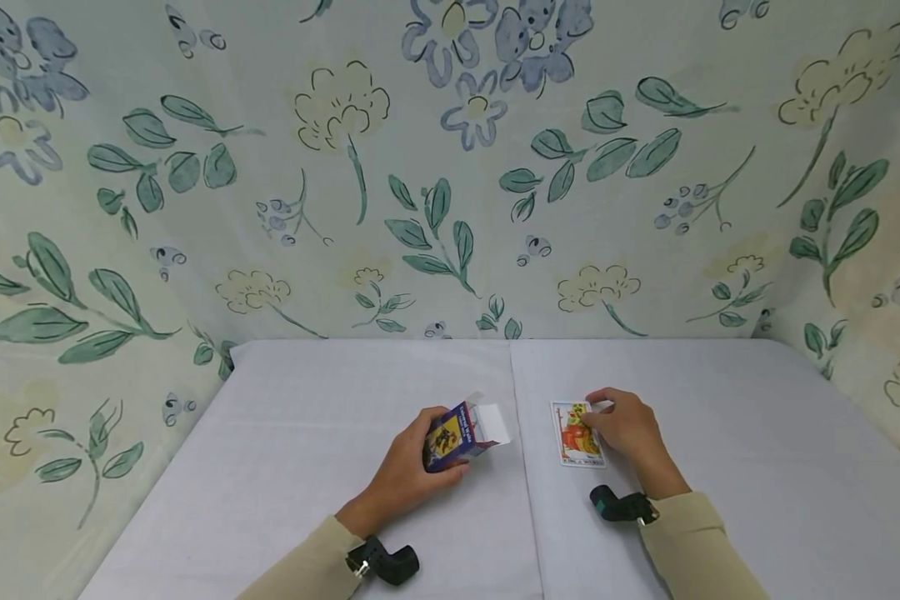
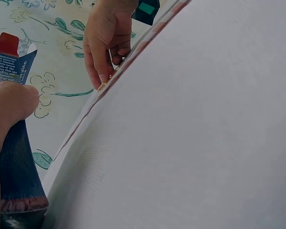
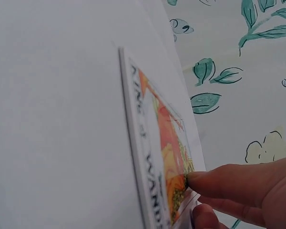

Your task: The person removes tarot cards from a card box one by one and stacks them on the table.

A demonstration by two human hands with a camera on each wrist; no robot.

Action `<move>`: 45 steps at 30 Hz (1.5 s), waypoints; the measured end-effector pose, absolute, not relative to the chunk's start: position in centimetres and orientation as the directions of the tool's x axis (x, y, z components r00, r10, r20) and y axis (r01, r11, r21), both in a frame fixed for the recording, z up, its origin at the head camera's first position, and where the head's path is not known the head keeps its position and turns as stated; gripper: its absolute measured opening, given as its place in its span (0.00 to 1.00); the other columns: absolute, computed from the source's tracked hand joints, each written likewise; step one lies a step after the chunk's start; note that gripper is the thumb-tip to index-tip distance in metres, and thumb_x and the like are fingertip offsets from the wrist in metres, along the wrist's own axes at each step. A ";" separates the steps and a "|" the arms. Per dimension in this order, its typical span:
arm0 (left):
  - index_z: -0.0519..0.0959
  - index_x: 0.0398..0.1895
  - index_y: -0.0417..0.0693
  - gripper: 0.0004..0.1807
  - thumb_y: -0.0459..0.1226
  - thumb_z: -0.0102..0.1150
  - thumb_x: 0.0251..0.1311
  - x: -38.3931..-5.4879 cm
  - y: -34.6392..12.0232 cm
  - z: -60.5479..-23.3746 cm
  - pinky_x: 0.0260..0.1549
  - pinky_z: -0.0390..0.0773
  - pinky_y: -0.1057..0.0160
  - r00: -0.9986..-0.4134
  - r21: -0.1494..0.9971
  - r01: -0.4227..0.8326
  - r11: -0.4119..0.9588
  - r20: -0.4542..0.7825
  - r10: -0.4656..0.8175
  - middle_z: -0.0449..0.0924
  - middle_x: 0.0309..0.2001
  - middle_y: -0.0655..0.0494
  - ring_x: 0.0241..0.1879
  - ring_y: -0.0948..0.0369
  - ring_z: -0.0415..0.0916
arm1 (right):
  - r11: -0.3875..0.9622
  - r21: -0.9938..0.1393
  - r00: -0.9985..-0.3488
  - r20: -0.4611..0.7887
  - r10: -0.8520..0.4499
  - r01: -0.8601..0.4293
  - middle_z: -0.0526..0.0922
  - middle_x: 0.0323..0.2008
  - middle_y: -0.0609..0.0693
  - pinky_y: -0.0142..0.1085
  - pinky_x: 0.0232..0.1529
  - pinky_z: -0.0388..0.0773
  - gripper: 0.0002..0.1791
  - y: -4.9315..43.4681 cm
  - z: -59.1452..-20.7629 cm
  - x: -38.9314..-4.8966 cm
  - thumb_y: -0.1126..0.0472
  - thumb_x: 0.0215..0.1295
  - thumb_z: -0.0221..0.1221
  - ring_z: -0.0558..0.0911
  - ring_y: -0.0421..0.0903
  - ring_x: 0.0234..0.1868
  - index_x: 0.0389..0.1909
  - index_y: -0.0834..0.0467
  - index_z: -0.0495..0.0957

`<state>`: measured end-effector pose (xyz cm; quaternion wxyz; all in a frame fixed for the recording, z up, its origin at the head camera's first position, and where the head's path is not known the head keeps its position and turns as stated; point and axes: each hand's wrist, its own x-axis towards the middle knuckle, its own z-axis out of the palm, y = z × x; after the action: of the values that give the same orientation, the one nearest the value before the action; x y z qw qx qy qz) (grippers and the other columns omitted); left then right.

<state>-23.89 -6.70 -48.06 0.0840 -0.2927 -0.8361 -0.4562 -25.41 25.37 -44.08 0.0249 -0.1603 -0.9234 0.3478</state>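
Note:
My left hand [image 1: 408,462] grips a dark blue tarot card box [image 1: 450,439] above the white cloth, fingers over its far side and thumb below. The box is tilted, and its flaps stand open toward the right. In the left wrist view the thumb lies across the printed side of the box [image 2: 19,152]. My right hand [image 1: 630,429] pinches the right side of a thin stack of tarot cards [image 1: 572,433], face up on the cloth with King of Wands on top. Up close, the right wrist view shows the thumb on the top card [image 3: 164,143].
A white cloth [image 1: 292,417] with a crease down its middle covers the table. Floral fabric [image 1: 450,250] rises behind and along both sides. Black wrist cameras [image 1: 393,562] sit at both sleeve cuffs.

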 end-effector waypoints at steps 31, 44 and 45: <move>0.62 0.65 0.54 0.41 0.53 0.70 0.51 -23.8 -6.7 -48.1 0.45 0.75 0.64 -0.813 0.715 0.566 0.410 0.403 0.420 0.72 0.53 0.62 0.47 0.66 0.71 | 0.654 -0.687 -0.939 -0.129 0.320 0.317 0.76 0.39 0.64 0.34 0.27 0.73 0.21 25.7 -44.0 -25.3 0.60 0.61 0.62 0.76 0.53 0.33 0.54 0.64 0.75; 0.62 0.65 0.54 0.41 0.50 0.71 0.50 -23.9 -6.7 -48.0 0.45 0.75 0.64 -0.812 0.719 0.567 0.402 0.405 0.420 0.72 0.53 0.63 0.47 0.66 0.71 | 0.657 -0.692 -0.946 -0.124 0.300 0.299 0.77 0.40 0.64 0.35 0.30 0.77 0.21 25.9 -43.9 -25.5 0.60 0.61 0.61 0.77 0.52 0.32 0.54 0.63 0.75; 0.62 0.65 0.55 0.41 0.51 0.71 0.50 -23.9 -6.7 -48.0 0.45 0.75 0.64 -0.810 0.718 0.570 0.400 0.410 0.420 0.72 0.53 0.63 0.47 0.66 0.71 | 0.660 -0.691 -0.947 -0.117 0.300 0.295 0.77 0.40 0.64 0.36 0.30 0.77 0.21 25.9 -43.8 -25.5 0.60 0.61 0.61 0.77 0.52 0.32 0.54 0.63 0.75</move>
<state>-23.94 -6.70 -47.96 0.0817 -0.2974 -0.8326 -0.4601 -25.52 25.85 -43.83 0.0035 -0.1632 -0.9110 0.3788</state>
